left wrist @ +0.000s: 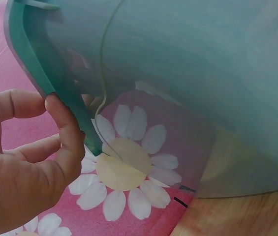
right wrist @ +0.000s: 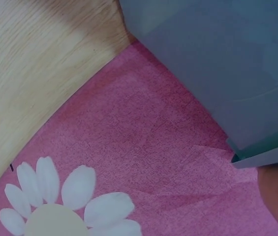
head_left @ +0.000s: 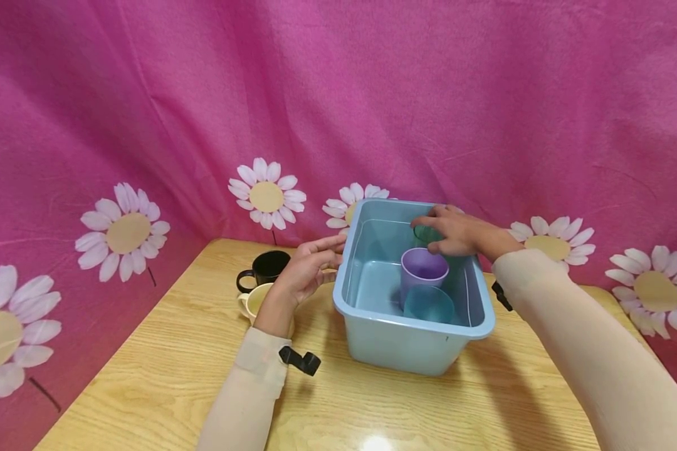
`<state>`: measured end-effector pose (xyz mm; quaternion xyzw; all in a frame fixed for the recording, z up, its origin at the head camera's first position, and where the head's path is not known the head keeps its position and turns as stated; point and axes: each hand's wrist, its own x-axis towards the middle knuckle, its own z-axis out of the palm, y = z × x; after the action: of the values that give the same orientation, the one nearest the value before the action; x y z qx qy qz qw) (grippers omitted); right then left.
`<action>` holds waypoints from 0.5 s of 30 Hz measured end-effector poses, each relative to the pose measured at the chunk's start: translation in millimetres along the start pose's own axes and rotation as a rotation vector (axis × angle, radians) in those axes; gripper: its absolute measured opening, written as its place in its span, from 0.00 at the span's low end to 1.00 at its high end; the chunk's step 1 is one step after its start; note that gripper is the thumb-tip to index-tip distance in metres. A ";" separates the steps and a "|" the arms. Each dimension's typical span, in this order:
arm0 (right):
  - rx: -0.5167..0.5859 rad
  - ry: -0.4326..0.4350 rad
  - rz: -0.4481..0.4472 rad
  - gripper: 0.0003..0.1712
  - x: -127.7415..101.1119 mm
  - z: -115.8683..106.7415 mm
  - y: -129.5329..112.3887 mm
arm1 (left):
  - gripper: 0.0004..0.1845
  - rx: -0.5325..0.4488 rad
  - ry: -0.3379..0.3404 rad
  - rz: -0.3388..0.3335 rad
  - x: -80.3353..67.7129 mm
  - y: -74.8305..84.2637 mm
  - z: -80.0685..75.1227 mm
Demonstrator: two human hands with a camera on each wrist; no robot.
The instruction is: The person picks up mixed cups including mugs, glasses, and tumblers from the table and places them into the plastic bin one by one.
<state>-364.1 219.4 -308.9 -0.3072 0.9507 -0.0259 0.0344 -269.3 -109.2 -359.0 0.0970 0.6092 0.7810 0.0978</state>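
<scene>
A light blue plastic bin [head_left: 402,349] stands on the wooden table [head_left: 163,376]. Inside it are a purple cup [head_left: 424,265] and, in front of that, a teal cup [head_left: 429,304]. My right hand [head_left: 439,230] reaches over the far right corner of the bin and grips a green cup [head_left: 425,234] just below the rim. My left hand [head_left: 326,255] lies relaxed against the bin's left rim. In the left wrist view the thumb [left wrist: 66,133] touches the bin's rim [left wrist: 35,64] while the other fingers stay off it. The right wrist view shows only the bin's outer wall [right wrist: 217,64].
A black mug [head_left: 268,265] and a cream mug [head_left: 256,300] stand left of the bin, beside my left wrist. Pink cloth with daisies [head_left: 338,94] hangs close behind and to both sides of the table. Bare wood lies in front of the bin.
</scene>
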 end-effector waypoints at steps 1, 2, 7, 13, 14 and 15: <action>0.001 -0.004 -0.001 0.35 -0.2 0.1 -0.1 | 0.27 -0.002 -0.003 0.001 -0.2 0.0 0.1; 0.001 -0.009 -0.003 0.34 -0.5 0.2 -0.1 | 0.27 -0.004 -0.004 0.002 -0.3 -0.2 0.0; -0.005 -0.021 -0.011 0.34 -1.0 1.7 1.0 | 0.27 0.001 -0.006 0.003 -0.9 -0.4 0.0; -0.014 -0.025 -0.013 0.34 0.6 2.5 1.2 | 0.26 0.006 0.002 0.001 -0.3 -0.1 -0.8; -0.017 -0.027 -0.014 0.35 0.8 2.3 0.9 | 0.26 0.005 0.003 -0.001 -0.2 0.1 -0.8; -0.018 -0.029 -0.015 0.35 1.0 2.1 0.6 | 0.26 0.002 0.005 -0.003 -0.3 0.2 -0.9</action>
<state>-365.1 219.3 -311.1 -0.3148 0.9480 -0.0132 0.0453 -269.2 -110.2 -359.0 0.0940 0.6104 0.7804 0.0972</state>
